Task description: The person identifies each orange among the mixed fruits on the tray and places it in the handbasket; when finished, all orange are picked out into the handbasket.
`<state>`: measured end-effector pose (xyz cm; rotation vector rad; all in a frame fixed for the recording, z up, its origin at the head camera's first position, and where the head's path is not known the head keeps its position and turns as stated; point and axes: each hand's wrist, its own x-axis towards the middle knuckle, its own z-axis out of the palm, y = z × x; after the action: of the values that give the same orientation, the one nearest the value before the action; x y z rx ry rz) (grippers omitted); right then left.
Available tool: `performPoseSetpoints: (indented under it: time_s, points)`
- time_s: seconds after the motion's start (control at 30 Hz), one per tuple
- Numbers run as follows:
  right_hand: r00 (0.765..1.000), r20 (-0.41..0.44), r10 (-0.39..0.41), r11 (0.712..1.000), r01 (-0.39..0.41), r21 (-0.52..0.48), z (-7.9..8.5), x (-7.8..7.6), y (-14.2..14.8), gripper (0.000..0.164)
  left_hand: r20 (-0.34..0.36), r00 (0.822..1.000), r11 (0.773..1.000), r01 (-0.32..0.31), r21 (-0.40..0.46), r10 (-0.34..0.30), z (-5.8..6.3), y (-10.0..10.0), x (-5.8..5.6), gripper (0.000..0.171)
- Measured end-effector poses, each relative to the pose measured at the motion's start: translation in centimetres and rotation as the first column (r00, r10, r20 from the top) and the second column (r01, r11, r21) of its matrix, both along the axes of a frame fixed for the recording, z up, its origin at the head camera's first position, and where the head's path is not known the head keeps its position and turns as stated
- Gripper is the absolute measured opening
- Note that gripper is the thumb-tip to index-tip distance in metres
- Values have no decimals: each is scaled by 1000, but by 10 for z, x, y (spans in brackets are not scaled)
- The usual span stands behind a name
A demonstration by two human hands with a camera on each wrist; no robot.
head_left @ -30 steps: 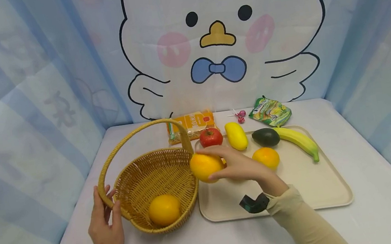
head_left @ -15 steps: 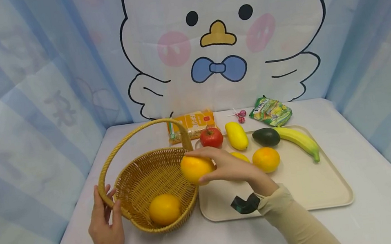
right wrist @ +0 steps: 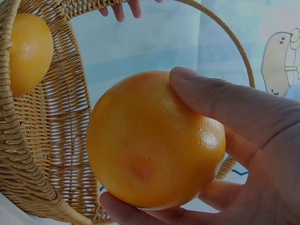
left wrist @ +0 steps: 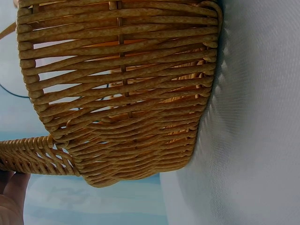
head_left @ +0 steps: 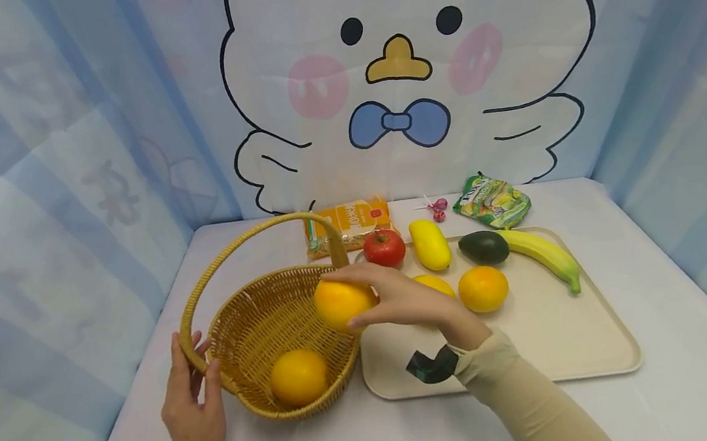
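Observation:
My right hand (head_left: 396, 293) holds an orange (head_left: 340, 306) between thumb and fingers, above the right rim of a wicker basket (head_left: 252, 316). In the right wrist view the thumb (right wrist: 220, 101) presses one side of the fruit while fingers curl round the other. Another orange (head_left: 299, 377) lies inside the basket near its front. At the left, my left hand (head_left: 194, 413) grips the lower end of the basket's tall arched handle (head_left: 224, 256). The left wrist view shows mostly the woven outer wall (left wrist: 126, 93), with the fingers (left wrist: 14, 192) at the handle's base.
Right of the basket lies a beige tray (head_left: 564, 342) bearing a tomato (head_left: 385, 248), an oblong yellow fruit (head_left: 430, 244), an avocado (head_left: 483, 248), a banana (head_left: 542, 255), an orange fruit (head_left: 483, 288) and a partly hidden yellow fruit (head_left: 436, 284). Behind are packets (head_left: 354, 224) and lollipops (head_left: 438, 209).
My right hand has carried the orange leftward, from beside the basket's right rim to over it. The yellow fruit behind the hand shows more now. My left hand stays on the handle.

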<state>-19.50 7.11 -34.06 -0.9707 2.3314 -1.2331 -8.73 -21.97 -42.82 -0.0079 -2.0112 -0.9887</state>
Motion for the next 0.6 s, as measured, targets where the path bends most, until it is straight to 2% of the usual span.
performPoseSetpoints:
  time_s: [0.33,0.6]
  points:
    - [998,-59,30,999,-30,14,-3,-5,-6,67,5,1000,1000,-3,-3,3,0,0,0,74]
    - [997,-69,29,999,-26,43,-4,-7,-11,67,4,1000,1000,-3,-5,3,2,1,1,74]
